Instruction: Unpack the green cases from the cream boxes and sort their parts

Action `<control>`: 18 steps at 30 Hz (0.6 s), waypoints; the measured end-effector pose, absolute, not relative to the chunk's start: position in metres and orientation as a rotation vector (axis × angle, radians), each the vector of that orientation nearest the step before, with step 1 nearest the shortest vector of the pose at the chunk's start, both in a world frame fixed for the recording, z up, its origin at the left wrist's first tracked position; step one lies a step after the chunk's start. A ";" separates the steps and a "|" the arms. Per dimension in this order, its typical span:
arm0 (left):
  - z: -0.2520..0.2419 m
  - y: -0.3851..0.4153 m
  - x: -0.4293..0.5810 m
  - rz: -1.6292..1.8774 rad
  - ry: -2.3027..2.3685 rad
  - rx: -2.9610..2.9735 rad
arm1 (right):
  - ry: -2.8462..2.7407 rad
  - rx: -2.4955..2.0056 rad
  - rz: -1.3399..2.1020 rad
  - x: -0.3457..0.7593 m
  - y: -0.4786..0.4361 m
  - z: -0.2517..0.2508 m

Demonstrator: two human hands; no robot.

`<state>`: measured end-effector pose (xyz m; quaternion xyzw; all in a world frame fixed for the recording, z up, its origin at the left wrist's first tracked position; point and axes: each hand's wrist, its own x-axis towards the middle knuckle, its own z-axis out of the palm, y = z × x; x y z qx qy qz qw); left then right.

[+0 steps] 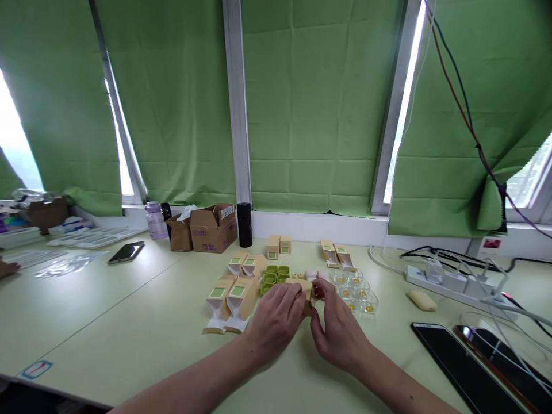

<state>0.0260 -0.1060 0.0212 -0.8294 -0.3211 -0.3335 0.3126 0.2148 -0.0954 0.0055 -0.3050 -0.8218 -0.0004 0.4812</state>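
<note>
My left hand (276, 313) wraps around a small tan cardboard box (307, 288) at the middle of the table. At the box's right end, my right hand (338, 330) pinches with thumb and fingers; part of the box is hidden behind the hands. Left of them stand several open tan boxes (244, 292) with green labels and flaps hanging out. Green square cups (268, 278) sit just beyond my left hand. Clear cups (363, 293) with yellow centres are grouped past my right hand. Two closed tan boxes (272, 249) and two open ones (329, 254) stand farther back.
Brown cartons (214, 229), a black cylinder (244, 225) and a purple bottle (156, 221) line the back. A phone (126, 253) lies left. At right are a power strip (457, 286) with cables, a cream oval object (421, 300) and a dark tablet-like device (461, 362). Another person's hand (7, 268) shows far left.
</note>
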 end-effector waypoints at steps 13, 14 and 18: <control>0.014 -0.109 0.029 -0.950 -1.091 -2.327 | -1.944 -0.802 -0.060 0.213 -0.087 0.001; 0.013 -0.108 0.028 -0.971 -1.105 -2.348 | -1.939 -0.806 -0.053 0.214 -0.086 0.001; 0.012 -0.108 0.025 -1.084 -1.150 -2.448 | -1.928 -0.807 0.034 0.219 -0.086 0.006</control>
